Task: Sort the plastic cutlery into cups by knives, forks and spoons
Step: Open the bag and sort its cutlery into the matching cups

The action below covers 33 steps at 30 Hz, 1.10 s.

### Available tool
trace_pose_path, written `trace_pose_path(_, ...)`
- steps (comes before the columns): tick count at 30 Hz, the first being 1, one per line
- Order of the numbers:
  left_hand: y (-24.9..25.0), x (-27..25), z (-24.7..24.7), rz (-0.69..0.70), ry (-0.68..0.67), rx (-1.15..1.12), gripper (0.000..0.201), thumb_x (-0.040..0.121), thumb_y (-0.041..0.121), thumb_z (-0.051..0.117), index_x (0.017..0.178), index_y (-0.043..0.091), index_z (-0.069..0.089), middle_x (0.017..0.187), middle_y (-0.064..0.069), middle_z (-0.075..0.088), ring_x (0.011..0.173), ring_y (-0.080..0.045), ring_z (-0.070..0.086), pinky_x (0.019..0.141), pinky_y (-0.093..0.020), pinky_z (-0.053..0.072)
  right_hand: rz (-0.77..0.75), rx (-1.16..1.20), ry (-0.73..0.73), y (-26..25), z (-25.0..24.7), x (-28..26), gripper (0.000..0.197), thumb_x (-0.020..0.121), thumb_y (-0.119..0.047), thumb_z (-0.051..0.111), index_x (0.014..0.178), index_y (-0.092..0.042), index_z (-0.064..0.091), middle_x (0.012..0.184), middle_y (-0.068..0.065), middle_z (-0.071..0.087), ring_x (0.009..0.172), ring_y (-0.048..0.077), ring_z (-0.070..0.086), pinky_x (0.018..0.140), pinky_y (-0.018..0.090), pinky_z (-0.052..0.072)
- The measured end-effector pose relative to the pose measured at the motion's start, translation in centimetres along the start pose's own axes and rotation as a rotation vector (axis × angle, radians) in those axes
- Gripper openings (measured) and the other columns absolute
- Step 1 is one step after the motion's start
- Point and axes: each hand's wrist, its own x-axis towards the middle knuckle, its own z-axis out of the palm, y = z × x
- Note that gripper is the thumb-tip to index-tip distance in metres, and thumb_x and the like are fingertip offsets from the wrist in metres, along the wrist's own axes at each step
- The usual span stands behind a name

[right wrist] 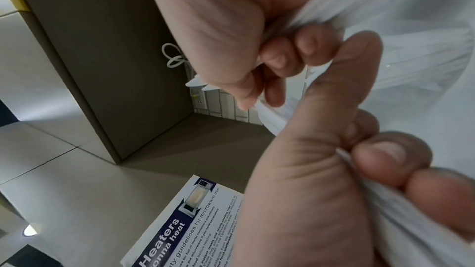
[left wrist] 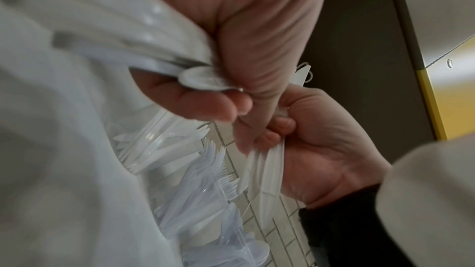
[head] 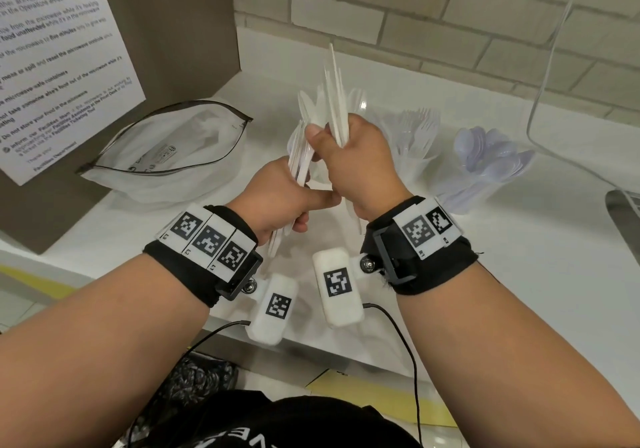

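Both hands are raised over the white counter [head: 519, 274], close together and touching. My right hand [head: 356, 160] grips a bundle of white plastic knives [head: 334, 94] that stands upright; its curled fingers [right wrist: 277, 58] show in the right wrist view. My left hand [head: 287, 198], just below and to the left, holds a second bundle of white cutlery [head: 299, 156], fanned and tilted; its kind is unclear. Behind the hands a clear cup [head: 360, 101] is mostly hidden. To the right stand a cup of forks [head: 415, 142] and a cup of spoons [head: 491, 160].
An open clear zip bag [head: 166, 146] lies on the counter at the left, against a brown cabinet [head: 194, 32] with a printed notice [head: 52, 66]. A tiled wall [head: 450, 25] runs behind the cups. A metal sink edge [head: 623, 212] shows at the far right.
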Motion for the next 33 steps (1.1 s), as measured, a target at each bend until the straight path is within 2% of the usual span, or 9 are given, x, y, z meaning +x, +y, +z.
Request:
trace_pose_path(5,-0.3,0.4,-0.2,0.032,0.023,0.007,0.032,0.076,0.013,0.078,0.087,0.036,0.06,0.046,0.012,0.043,0.045,-0.015,0.035,0.041,-0.024,0.03,-0.051,-0.003,0.169,-0.2,-1.1,0.6,0.014,0.096,-0.028,0.053,0.086,-0.019,0.048,0.076,0.001,0.067,0.063,0.006,0.063,0.055,0.008,0.045)
trace_pose_path(8,-0.7,0.7,-0.4,-0.014,0.077,0.045,0.033,0.077,0.017,0.078,0.071,0.019,0.046,0.057,0.001,0.041,0.046,-0.015,0.033,0.041,-0.023,0.029,-0.102,0.042,0.317,-0.5,-2.1,1.5,0.018,0.096,-0.028,0.051,0.08,-0.027,0.043,0.079,0.007,0.068,0.064,0.021,0.068,0.063,0.032,0.057)
trace_pose_path(11,-1.2,1.0,-0.4,-0.023,0.115,0.041,0.029,0.085,0.024,0.07,0.073,0.017,0.044,0.062,-0.002,0.044,0.047,-0.015,0.035,0.042,-0.023,0.03,-0.112,0.249,0.373,-1.3,-3.5,1.8,0.009,0.098,-0.021,0.048,0.09,-0.018,0.044,0.073,0.011,0.071,0.062,0.024,0.071,0.053,0.028,0.054)
trace_pose_path(15,-1.3,1.7,-0.2,-0.011,0.166,0.06,0.017,0.093,0.035,0.055,0.092,0.018,0.05,0.072,0.001,0.048,0.054,-0.013,0.043,0.048,-0.026,0.039,-0.127,0.268,0.304,-1.7,-3.6,1.3,0.009,0.1,-0.025,0.043,0.106,-0.018,0.042,0.069,0.004,0.056,0.043,0.018,0.06,0.044,0.027,0.049)
trace_pose_path(20,-1.6,2.7,0.3,-0.01,0.164,0.113,0.033,0.094,0.036,0.049,0.121,0.016,0.044,0.093,0.001,0.054,0.07,-0.015,0.05,0.064,-0.032,0.043,-0.015,0.049,0.044,-0.3,-1.3,0.8,0.019,0.087,-0.034,0.067,0.088,-0.017,0.058,0.066,-0.005,0.057,0.043,0.005,0.05,0.044,0.02,0.042)
trace_pose_path(22,-1.3,2.7,0.3,0.03,0.118,0.127,0.041,0.093,0.034,0.048,0.133,0.026,0.041,0.114,0.006,0.059,0.09,-0.014,0.059,0.064,-0.027,0.045,0.059,0.048,-0.002,0.4,-0.7,0.5,0.028,0.077,-0.032,0.077,0.084,-0.009,0.063,0.064,-0.003,0.061,0.039,0.002,0.05,0.038,0.016,0.037)
trace_pose_path(25,-0.8,2.3,0.5,0.09,-0.019,0.178,0.041,0.092,0.023,0.048,0.13,0.04,0.045,0.126,0.003,0.057,0.105,-0.011,0.058,0.066,-0.018,0.046,0.116,0.032,-0.029,0.9,0.0,0.5,0.028,0.073,-0.031,0.081,0.069,-0.012,0.06,0.057,-0.002,0.06,0.043,0.009,0.05,0.041,0.02,0.036)
trace_pose_path(29,-0.8,2.1,0.5,0.0,0.05,0.06,0.044,0.084,0.019,0.062,0.123,0.018,0.042,0.111,-0.004,0.061,0.082,-0.015,0.058,0.055,-0.025,0.045,0.202,0.128,-0.081,0.8,-0.1,0.7,0.015,0.086,-0.02,0.067,0.075,-0.012,0.061,0.067,0.004,0.064,0.036,0.007,0.047,0.041,0.023,0.034)
trace_pose_path(33,-0.4,1.8,0.2,-0.018,0.038,-0.048,0.035,0.076,0.008,0.061,0.11,0.016,0.055,0.082,-0.006,0.056,0.058,-0.013,0.043,0.043,-0.024,0.037,0.196,0.18,-0.131,0.5,-0.3,0.6,0.017,0.093,-0.022,0.057,0.096,-0.006,0.062,0.086,0.019,0.069,0.036,0.014,0.042,0.043,0.027,0.035)
